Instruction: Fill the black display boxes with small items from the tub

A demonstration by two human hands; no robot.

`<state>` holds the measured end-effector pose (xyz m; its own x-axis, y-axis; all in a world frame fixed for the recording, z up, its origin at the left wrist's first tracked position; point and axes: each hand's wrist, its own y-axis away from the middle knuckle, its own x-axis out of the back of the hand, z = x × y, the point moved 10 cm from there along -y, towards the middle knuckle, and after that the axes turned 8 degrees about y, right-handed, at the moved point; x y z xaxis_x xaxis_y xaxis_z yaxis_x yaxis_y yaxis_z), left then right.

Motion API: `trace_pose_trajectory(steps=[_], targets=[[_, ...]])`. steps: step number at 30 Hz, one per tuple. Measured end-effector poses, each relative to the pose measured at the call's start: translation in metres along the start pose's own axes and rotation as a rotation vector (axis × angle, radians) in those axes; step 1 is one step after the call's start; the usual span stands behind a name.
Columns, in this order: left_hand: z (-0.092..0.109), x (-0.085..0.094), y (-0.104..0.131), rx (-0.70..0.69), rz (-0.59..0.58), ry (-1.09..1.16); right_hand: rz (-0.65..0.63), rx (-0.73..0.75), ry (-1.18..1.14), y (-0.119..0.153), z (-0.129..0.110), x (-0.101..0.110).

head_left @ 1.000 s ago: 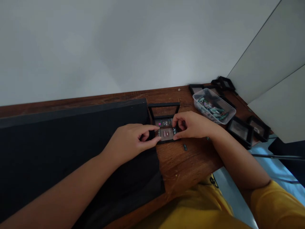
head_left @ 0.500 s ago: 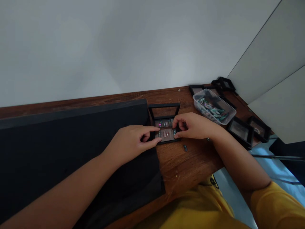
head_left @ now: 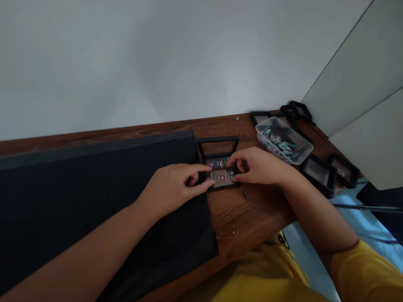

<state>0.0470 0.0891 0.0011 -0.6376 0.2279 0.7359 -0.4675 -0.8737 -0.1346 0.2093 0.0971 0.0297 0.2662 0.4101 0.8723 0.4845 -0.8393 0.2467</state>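
Note:
A small black display case (head_left: 224, 185) lies on the wooden tabletop with its framed, see-through lid (head_left: 218, 147) raised at the back. Inside are several small, shiny nail-shaped pieces (head_left: 221, 178), some pink and some teal. My left hand (head_left: 178, 183) reaches from the left, its thumb and index fingertip resting on the case's left side. Across from it, my right hand (head_left: 256, 165) has thumb and index finger bent around the right side, close to a teal piece (head_left: 232, 173). Finger pads and the pieces beneath them are partly hidden.
A clear plastic tub (head_left: 283, 142) of teal and pink pieces stands to the right, among several black cases (head_left: 317, 173). One loose dark piece (head_left: 245, 195) lies in front of my right hand. A black mat (head_left: 103, 180) covers the left side of the table (head_left: 248, 218).
My right index fingertip has shifted slightly left along the case, and the thumb sits a little lower. My left hand has barely moved. The lid stays raised.

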Motion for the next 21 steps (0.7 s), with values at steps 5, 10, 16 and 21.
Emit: trace_pose_trajectory(steps=[5,10,16,21], targets=[[-0.001,-0.003,0.0,0.008,-0.035,-0.017,0.181,0.134,-0.135,0.001,-0.007,0.012],[0.002,-0.003,-0.001,-0.001,-0.046,-0.021,0.571,0.361,-0.312,0.02,-0.019,0.046],[0.001,-0.005,-0.002,0.004,-0.058,-0.031,0.776,0.228,-0.221,0.028,-0.007,0.059],[0.0,-0.005,-0.002,0.012,-0.058,-0.025,0.645,0.042,-0.205,0.014,0.01,0.048]])
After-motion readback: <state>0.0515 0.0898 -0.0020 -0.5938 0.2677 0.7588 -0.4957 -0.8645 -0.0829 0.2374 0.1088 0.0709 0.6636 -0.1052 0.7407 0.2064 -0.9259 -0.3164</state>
